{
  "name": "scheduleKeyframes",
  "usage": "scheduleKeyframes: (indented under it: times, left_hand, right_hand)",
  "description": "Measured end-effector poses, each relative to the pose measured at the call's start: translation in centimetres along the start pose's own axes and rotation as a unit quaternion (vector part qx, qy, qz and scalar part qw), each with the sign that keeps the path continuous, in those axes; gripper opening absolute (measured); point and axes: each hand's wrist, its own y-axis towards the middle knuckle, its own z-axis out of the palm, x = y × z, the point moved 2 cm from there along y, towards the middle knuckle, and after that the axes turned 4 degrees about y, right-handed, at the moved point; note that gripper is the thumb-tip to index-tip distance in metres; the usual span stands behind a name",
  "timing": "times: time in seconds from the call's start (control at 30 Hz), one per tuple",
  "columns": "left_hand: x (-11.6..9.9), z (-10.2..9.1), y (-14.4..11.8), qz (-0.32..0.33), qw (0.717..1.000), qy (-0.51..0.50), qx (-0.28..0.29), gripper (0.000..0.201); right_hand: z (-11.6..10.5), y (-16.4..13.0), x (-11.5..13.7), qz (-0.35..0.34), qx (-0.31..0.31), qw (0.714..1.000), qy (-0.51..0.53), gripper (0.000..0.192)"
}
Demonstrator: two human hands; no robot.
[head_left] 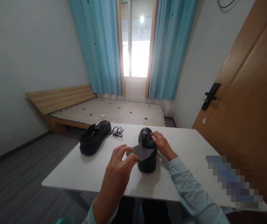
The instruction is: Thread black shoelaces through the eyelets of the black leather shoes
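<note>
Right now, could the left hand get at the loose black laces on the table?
Probably yes: the laces lie in the open beside the other shoe, nothing between. But the left hand holds a grey insole.

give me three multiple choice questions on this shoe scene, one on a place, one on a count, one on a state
1. Where do the loose black laces lie?
A. on the table, right beside the far shoe
B. on the bed
C. on the floor

2. How many black shoes stand on the white table?
A. one
B. two
C. three

3. What is the left hand doing?
A. resting flat on the table
B. pulling a curtain
C. pinching a grey insole at the near shoe's opening

Answers:
1. A, the laces lie coiled on the tabletop by the far shoe.
2. B, one shoe sits to the left and the near shoe in the middle.
3. C, fingers and thumb grip the grey insole, while the right hand steadies the near shoe.
</note>
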Motion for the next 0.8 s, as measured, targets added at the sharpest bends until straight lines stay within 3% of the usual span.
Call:
scheduleKeyframes:
  times: [0.07,0.2,0.33,0.47,0.57,0.67,0.8]
  left_hand:
    - [0.2,-0.6,0.5,-0.032,0.997,-0.03,0.056,0.006]
    - [0.0,-0.8,2.1,-0.102,0.974,-0.041,0.196,0.023]
    - [-0.6,0.6,4.3,-0.116,0.945,0.042,0.304,0.039]
    - [-0.5,2.6,5.9,-0.16,0.943,0.109,0.27,0.036]
    - [0.3,4.1,6.2,-0.172,0.934,0.102,0.295,0.041]
    - [1.8,5.0,5.8,-0.184,0.927,0.034,0.324,0.04]
    - [3.2,5.6,5.4,-0.208,0.923,-0.084,0.312,0.04]
  right_hand:
    - [0.1,0.0,-0.1,-0.001,0.001,1.0,-0.001,0.025]
    - [0.2,0.0,0.0,0.0,0.003,1.0,0.0,0.026]
    - [0.2,0.0,0.1,0.001,0.001,1.0,0.002,0.027]
    - [0.2,0.0,0.2,0.001,0.002,1.0,0.002,0.027]
    - [0.2,0.0,0.3,0.0,0.002,1.0,0.002,0.026]
    - [0.1,-0.1,0.3,0.001,0.004,1.0,-0.001,0.026]
    - [0.0,-0.1,0.4,0.005,0.004,1.0,-0.002,0.026]
